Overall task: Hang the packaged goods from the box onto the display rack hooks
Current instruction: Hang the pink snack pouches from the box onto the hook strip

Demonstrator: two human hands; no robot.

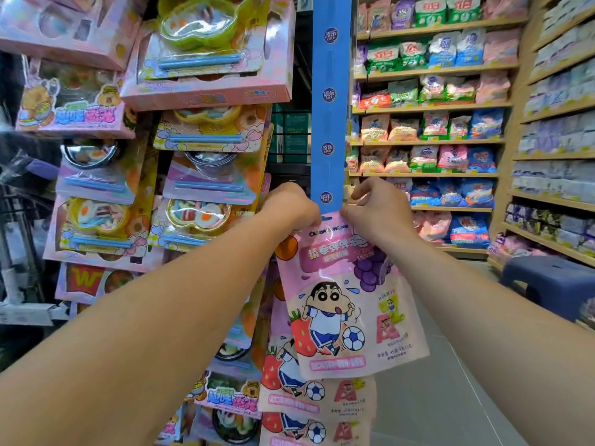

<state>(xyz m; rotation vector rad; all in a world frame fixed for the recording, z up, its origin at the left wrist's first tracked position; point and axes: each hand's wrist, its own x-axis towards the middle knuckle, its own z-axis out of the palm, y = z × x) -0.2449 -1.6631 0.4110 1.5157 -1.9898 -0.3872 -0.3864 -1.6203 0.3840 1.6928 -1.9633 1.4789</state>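
Note:
A pink candy pouch point(347, 304) with a cartoon boy and a football hangs against a blue hanging strip point(331, 101). My left hand point(291, 206) grips the pouch's top left corner. My right hand point(375, 207) pinches its top right edge, right at the strip's lower end. Two more pouches of the same kind point(317, 400) hang below it on the strip, partly covered. The strip's hook under my fingers is hidden. No box is in view.
Pink boxed toy-food sets point(206, 59) hang in columns on the rack to the left. Wooden shelves of snack bags point(431, 130) fill the right and far wall. A dark blue stool point(550, 278) stands on the grey floor at right.

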